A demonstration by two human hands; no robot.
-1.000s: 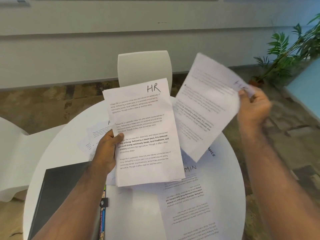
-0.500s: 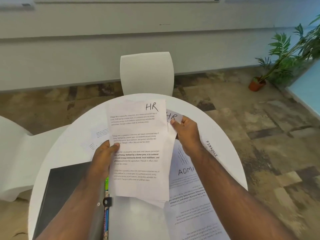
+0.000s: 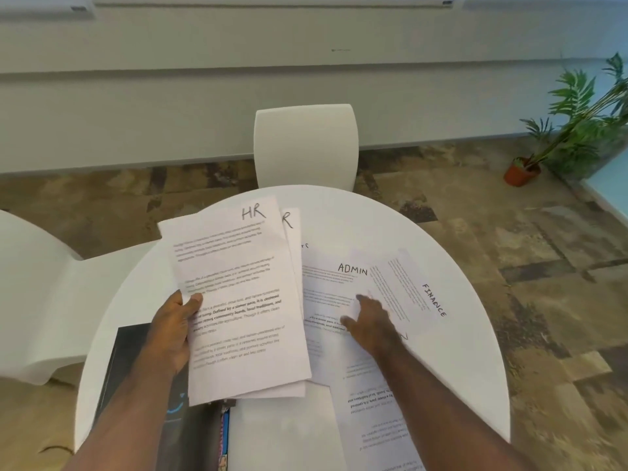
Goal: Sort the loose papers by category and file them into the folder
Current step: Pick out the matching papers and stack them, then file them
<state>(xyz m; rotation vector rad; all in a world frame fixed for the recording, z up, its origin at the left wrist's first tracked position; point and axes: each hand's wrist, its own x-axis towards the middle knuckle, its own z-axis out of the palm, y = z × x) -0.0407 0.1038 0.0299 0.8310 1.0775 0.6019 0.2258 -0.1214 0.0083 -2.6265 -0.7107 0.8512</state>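
Nearest, the dark folder (image 3: 142, 385) lies shut at the table's (image 3: 458, 351) near left edge, a strip of coloured tabs showing along its right side; no sheet can be seen in it, so filing looks not yet begun. Just right of it, a sheet (image 3: 373, 423) lies upside down to the viewer, unsorted. Above the folder the left hand (image 3: 173, 331) holds the HR stack (image 3: 238, 294) by its left edge, thumb on top, fingers underneath; a second HR sheet pokes out behind the top one, so one category is at least partly gathered. The right hand (image 3: 368, 321) lies with fingers spread on the ADMIN sheet (image 3: 329, 287), touching and not yet gripping it. Beside it, farther right, the FINANCE sheet (image 3: 411, 290) lies askew on the table. Judging by this, ADMIN and FINANCE are left to collect, then all goes into the folder.
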